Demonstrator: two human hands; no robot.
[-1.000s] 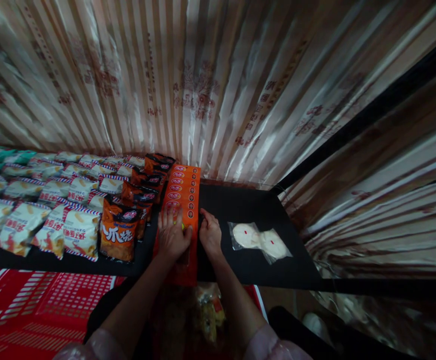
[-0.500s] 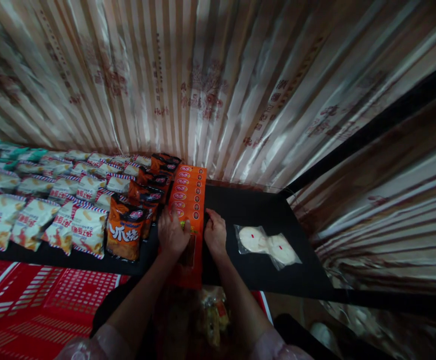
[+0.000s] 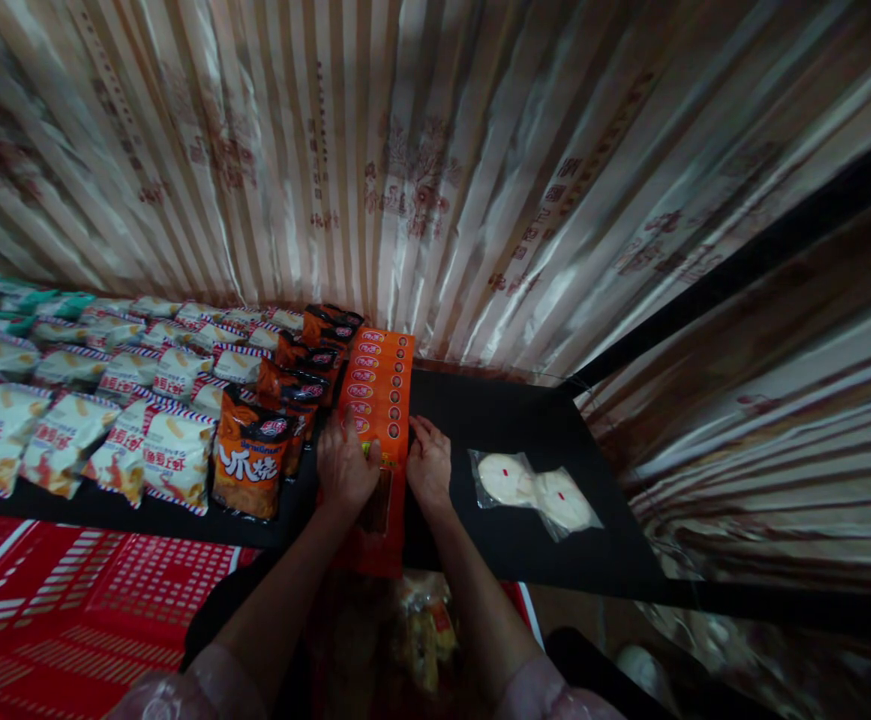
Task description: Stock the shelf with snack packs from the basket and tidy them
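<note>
Orange snack packets (image 3: pixel 375 400) lie overlapped in a straight row on a black shelf (image 3: pixel 472 410), running away from me. My left hand (image 3: pixel 346 465) rests over the row's left edge, fingers stretched forward and thumb apart on top of the front packet. Against the right edge sits my right hand (image 3: pixel 429 465), its fingers loosely bent and touching the packets' side; nothing shows lifted in it. Close on the left stand brown-and-black snack bags (image 3: pixel 251 460), lined up front to back. To the right, two clear packets of round white discs (image 3: pixel 506 480) lie flat.
White snack bags (image 3: pixel 176 455) fill rows farther left, with teal bags (image 3: pixel 0 295) beyond them. A red plastic basket (image 3: pixel 157 580) is below the shelf's front edge, and a clear bag of yellowish pieces (image 3: pixel 426 630) lies low between my arms. A pleated curtain (image 3: pixel 292 150) hangs behind.
Both hands stay at the sides of the orange row. The far end of the row shifts slightly to the right; the other goods keep their places.
</note>
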